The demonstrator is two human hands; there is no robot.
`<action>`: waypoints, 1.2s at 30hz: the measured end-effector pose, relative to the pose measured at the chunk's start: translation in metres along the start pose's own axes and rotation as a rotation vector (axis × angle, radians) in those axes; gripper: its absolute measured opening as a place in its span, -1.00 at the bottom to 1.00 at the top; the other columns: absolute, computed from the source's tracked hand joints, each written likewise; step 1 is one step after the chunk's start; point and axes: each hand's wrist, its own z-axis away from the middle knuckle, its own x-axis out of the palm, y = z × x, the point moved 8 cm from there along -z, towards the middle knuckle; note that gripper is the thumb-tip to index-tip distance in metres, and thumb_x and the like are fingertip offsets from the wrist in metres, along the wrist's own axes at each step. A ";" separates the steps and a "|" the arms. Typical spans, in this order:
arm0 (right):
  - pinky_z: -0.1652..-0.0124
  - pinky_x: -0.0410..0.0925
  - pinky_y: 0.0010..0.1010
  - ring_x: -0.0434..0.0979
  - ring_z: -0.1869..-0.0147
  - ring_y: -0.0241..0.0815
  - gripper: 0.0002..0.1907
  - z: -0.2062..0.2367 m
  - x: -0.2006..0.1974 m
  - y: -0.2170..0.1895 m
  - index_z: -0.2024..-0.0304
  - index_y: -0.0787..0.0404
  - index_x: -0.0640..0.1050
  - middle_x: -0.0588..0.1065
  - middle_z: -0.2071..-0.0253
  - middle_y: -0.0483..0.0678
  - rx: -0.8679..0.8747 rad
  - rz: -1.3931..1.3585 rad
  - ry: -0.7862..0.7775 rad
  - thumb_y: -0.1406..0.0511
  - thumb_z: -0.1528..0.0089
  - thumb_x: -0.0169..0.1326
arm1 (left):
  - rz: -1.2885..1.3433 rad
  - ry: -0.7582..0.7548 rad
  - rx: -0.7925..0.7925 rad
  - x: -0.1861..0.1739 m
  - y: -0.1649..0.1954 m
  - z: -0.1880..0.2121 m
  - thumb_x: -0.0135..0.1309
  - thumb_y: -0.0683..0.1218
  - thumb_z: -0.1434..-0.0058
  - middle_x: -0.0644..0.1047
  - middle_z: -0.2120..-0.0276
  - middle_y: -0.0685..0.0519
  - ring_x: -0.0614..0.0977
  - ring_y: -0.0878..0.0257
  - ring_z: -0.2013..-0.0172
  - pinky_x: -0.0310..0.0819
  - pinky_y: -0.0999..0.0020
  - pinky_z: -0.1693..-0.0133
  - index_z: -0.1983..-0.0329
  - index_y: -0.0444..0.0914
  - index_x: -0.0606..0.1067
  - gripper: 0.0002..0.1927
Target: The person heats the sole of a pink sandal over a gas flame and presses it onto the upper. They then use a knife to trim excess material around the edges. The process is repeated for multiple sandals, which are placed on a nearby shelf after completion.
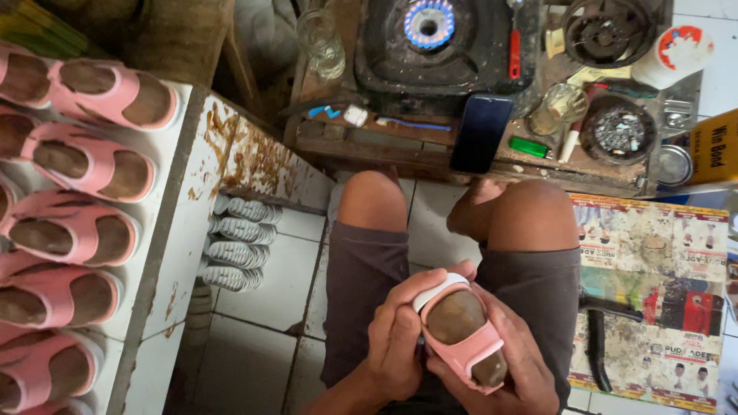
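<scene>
Left hand (396,338) grips the heel of the pink sandal (460,336), fingers curled shut against the white sole. Right hand (513,361) cups the sandal from 3 o'clock. Sandal sits over the lap, at 6 o'clock from the lit burner (428,23). Finished sandals (81,165) lie at 9 o'clock.

Bare tiled floor (261,323) lies open left of the knees; shelf (173,230) of pink sandals (77,161) blocks farther left, cluttered workbench (430,157) ahead.

Between my hands is a pink sandal (461,338) with a white sole; pink sandals (77,161) line the white worktop (173,230); the burner flame (429,21) is blue.
</scene>
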 end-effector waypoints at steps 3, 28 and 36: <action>-0.22 0.45 -0.13 0.57 -0.27 0.17 -0.09 0.002 0.002 0.005 -0.27 0.37 0.34 0.48 -0.16 0.30 0.086 0.003 -0.005 0.31 0.07 0.47 | -0.025 -0.006 -0.008 -0.001 0.001 0.000 -0.44 -0.02 -0.69 0.38 -0.40 -0.38 0.51 -0.09 -0.37 0.40 0.09 -0.36 -0.47 -0.38 0.20 -0.54; -0.24 0.28 -0.01 0.41 -0.33 0.00 -0.49 0.012 -0.060 0.024 -0.18 0.09 0.44 0.37 -0.24 0.13 -0.316 0.052 -0.497 0.16 -0.26 0.31 | 0.300 -0.302 -1.042 0.011 -0.022 0.030 0.21 -0.23 -0.22 0.50 -0.20 -0.02 0.52 0.29 -0.14 0.47 0.34 -0.14 -0.57 -0.31 0.16 -0.15; -0.21 0.36 -0.18 0.48 -0.23 -0.05 -0.42 0.096 -0.085 0.097 -0.20 0.32 0.45 0.44 -0.17 0.13 0.728 -0.854 -0.174 0.26 -0.18 0.32 | 0.744 -0.234 -0.926 0.039 -0.055 0.067 0.24 -0.33 -0.18 0.39 -0.32 -0.03 0.50 0.22 -0.19 0.49 0.27 -0.11 -0.58 -0.22 0.07 -0.06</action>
